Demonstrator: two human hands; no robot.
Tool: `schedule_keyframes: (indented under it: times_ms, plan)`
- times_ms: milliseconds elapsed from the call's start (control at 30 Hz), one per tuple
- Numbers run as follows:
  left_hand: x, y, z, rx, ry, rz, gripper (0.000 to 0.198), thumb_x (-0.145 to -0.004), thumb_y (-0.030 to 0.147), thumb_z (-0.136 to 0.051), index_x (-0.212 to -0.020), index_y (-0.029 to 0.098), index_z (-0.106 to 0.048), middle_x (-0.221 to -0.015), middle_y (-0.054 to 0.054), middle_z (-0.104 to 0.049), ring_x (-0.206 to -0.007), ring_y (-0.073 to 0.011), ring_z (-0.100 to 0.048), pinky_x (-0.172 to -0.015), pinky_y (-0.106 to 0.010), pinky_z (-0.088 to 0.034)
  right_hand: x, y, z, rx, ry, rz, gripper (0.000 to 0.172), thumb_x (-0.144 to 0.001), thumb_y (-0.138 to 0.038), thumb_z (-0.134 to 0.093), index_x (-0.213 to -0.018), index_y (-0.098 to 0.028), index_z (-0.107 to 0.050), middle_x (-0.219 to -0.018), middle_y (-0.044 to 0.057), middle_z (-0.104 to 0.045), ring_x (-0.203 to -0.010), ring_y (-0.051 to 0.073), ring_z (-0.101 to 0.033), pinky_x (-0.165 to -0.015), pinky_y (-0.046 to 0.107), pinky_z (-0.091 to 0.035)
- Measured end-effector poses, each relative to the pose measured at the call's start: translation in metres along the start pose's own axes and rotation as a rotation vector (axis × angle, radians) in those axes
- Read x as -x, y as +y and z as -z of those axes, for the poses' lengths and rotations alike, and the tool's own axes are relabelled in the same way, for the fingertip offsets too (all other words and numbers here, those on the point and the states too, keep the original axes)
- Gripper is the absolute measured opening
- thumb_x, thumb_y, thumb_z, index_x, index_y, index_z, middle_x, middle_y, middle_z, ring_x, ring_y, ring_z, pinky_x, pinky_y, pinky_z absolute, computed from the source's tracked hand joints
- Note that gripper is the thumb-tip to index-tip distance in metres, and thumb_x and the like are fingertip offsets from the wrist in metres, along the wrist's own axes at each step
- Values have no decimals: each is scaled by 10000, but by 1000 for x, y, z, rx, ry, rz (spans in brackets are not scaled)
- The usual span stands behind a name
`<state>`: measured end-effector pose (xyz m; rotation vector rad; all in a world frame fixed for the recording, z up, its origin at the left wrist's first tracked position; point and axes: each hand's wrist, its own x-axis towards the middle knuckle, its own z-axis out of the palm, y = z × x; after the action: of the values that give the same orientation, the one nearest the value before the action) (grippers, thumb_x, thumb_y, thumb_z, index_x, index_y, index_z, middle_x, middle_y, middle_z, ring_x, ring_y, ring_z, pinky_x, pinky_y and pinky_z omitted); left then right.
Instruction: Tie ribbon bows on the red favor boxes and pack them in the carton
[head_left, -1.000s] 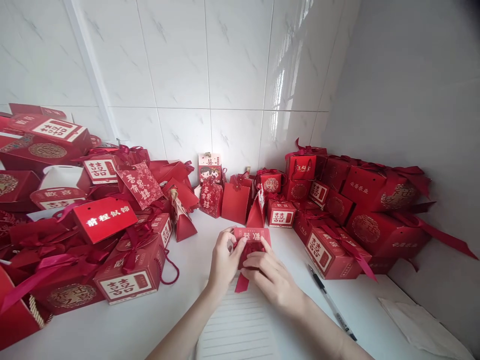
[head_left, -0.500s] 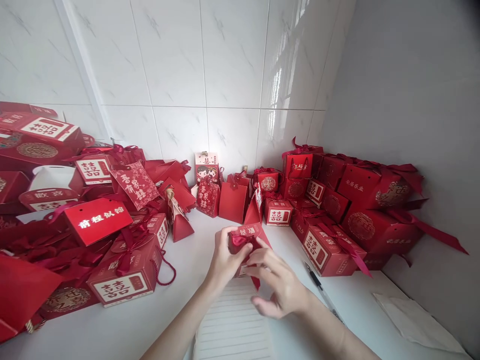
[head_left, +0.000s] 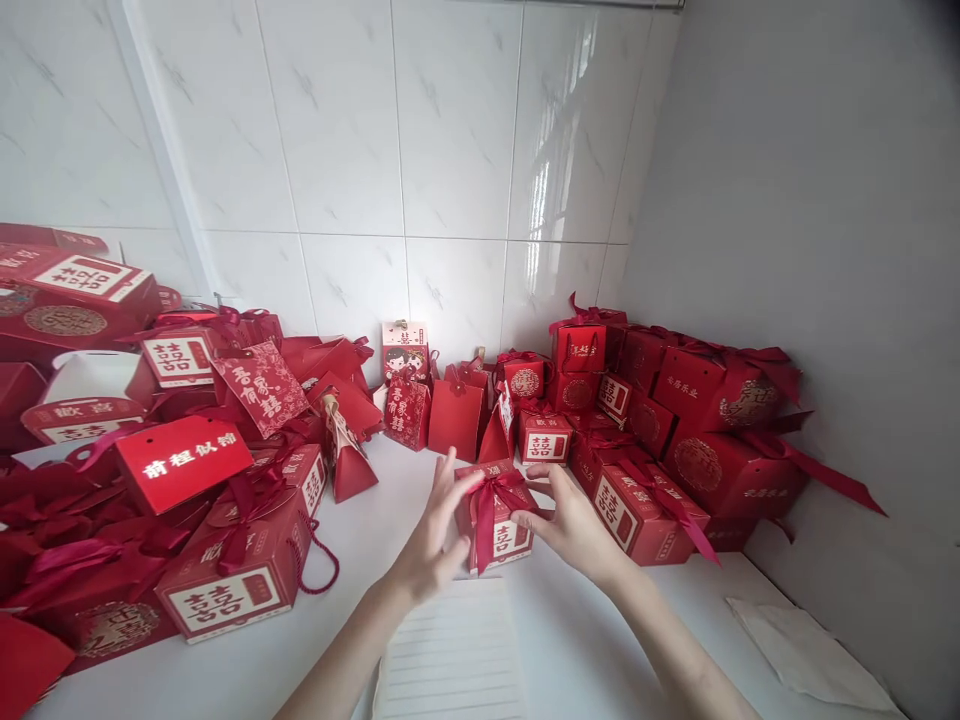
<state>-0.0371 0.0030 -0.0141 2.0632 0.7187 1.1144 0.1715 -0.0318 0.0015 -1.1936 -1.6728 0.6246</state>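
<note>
A small red gift box [head_left: 511, 541] with a white double-happiness panel sits on the table in front of me. A dark red ribbon [head_left: 486, 515] is tied in a bow on its top, with one tail hanging down the front. My left hand [head_left: 433, 530] is at the box's left side, fingers apart, the fingertips by the top edge. My right hand [head_left: 570, 515] is at the right side, thumb and forefinger apart near the box's edge. Whether the fingertips touch the box or ribbon I cannot tell.
A lined notebook [head_left: 450, 655] lies below the box. Red gift boxes pile up on the left [head_left: 225, 600] and right [head_left: 652, 510]. Several more boxes [head_left: 455, 415] stand along the tiled wall. A white sheet [head_left: 806, 650] lies at the right edge.
My hands have moved apart from the ribbon to either side of the box. The bow and its front tail now show. The pen at right is no longer visible.
</note>
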Motion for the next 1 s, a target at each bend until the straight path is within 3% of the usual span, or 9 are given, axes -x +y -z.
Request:
schedule_keyframes:
  times_ms: [100, 233, 367, 467, 533, 600, 767, 867, 1000]
  plan:
    - [0, -3, -7, -207, -28, -121, 352, -805, 206, -498, -1133, 279, -600, -1463, -31, -284, -1382, -288, -80, -1099, -533, -150, -3, 3, 0, 56, 63, -109, 498, -675, -389, -661, -1079, -213, -429, -842, 15, -554, -774, 193, -589, -685, 319, -502]
    - [-10, -3, -8, -62, 171, -76, 224, -829, 277, -497, -915, 245, -702, -1340, -61, -477, -1331, -262, -286, -1058, -468, -317, -8, 7, 8, 85, 77, -220, 212, -654, -300, -599, -840, -200, -577, -584, -39, -546, -575, 158, -532, -584, 274, -417]
    - [-29, 7, 29, 324, 507, 219, 300, -765, 428, -574, -846, 159, -679, -1099, -134, -642, -1107, -272, -552, -984, -450, -409, -12, 8, 34, 20, 153, -259, 109, -634, -298, -553, -628, -189, -556, -502, -23, -544, -505, 152, -518, -532, 268, -405]
    - [-47, 21, 65, 532, 682, 305, 316, -698, 455, -634, -774, 148, -619, -928, -104, -671, -909, -216, -636, -886, -403, -487, -18, -3, 58, -108, 203, -301, 164, -640, -353, -559, -612, -201, -504, -496, -29, -523, -483, 146, -521, -506, 265, -436]
    - [-60, 34, 79, 531, 662, 306, 313, -647, 436, -684, -743, 151, -598, -842, -68, -656, -793, -173, -639, -819, -374, -519, -25, -20, 69, -237, 166, -309, 202, -636, -371, -589, -597, -202, -486, -540, -19, -532, -536, 148, -553, -546, 275, -486]
    - [-72, 51, 80, 499, 582, 293, 338, -603, 429, -717, -751, 145, -609, -780, -40, -632, -705, -146, -620, -749, -355, -537, -34, -43, 71, -370, 86, -297, 211, -632, -365, -629, -611, -190, -513, -616, 4, -565, -625, 157, -590, -612, 297, -523]
    - [-96, 96, 54, 406, 385, 232, 336, -591, 429, -724, -739, 140, -638, -726, -22, -607, -700, -135, -589, -680, -298, -533, -63, -103, 54, -623, -72, -204, 216, -643, -331, -680, -724, -139, -625, -824, 80, -647, -807, 169, -622, -757, 292, -519]
    - [-102, 113, 42, 356, 310, 209, 316, -607, 427, -713, -723, 142, -642, -754, -34, -618, -766, -161, -596, -707, -311, -529, -75, -123, 40, -722, -54, -172, 160, -659, -289, -658, -718, -144, -623, -831, 83, -663, -780, 157, -630, -777, 281, -512]
    - [-101, 123, 36, 304, 292, 208, 322, -642, 439, -672, -760, 141, -645, -815, -55, -630, -830, -189, -602, -742, -342, -524, -80, -131, 26, -783, 34, -152, 159, -722, -296, -579, -751, -148, -631, -840, 86, -673, -745, 138, -628, -770, 256, -507]
